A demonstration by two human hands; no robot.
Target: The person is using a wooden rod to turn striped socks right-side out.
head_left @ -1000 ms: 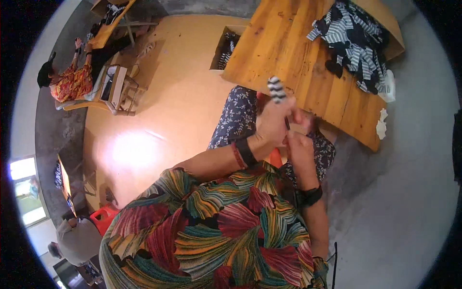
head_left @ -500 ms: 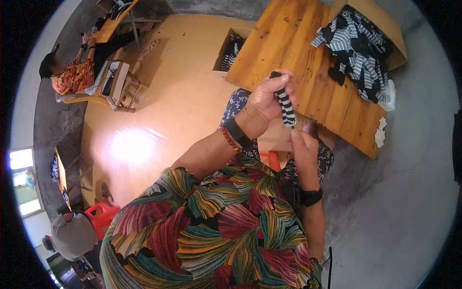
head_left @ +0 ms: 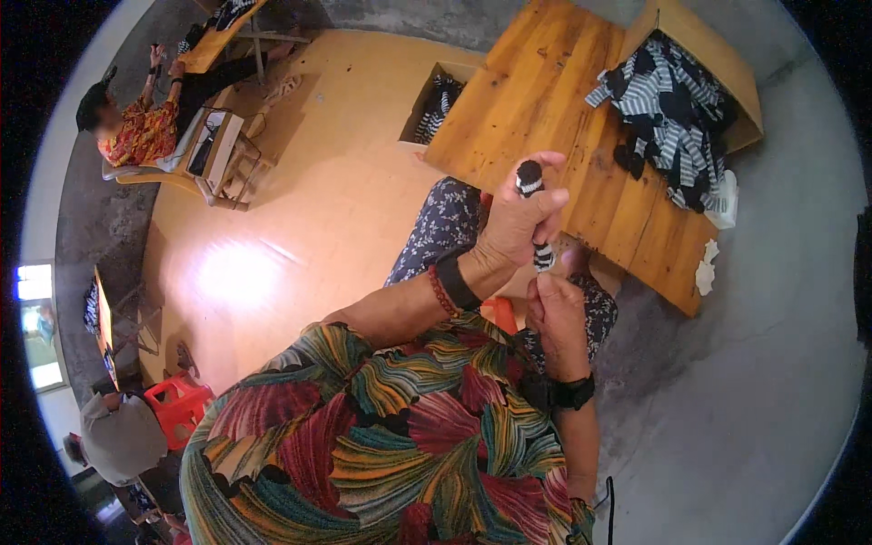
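Note:
My left hand is wrapped round a narrow, black-and-white striped knitted tube and holds it roughly upright. Its rounded black end sticks out above the fingers, while the striped lower end shows below them. Just under that lower end, the fingers of my right hand are pinched together. Whatever they grip is too small to make out. Both hands are in front of the near edge of a wooden table, over my lap.
On the table's right, a cardboard box lies tipped, with a heap of striped knitted pieces spilling out. Another open box stands beyond the table's left edge. Two other people sit at the left, near a red stool.
My left hand has turned the striped tube so its black end faces up toward me, and its fingers now cover the middle. Both hands have moved slightly lower in view.

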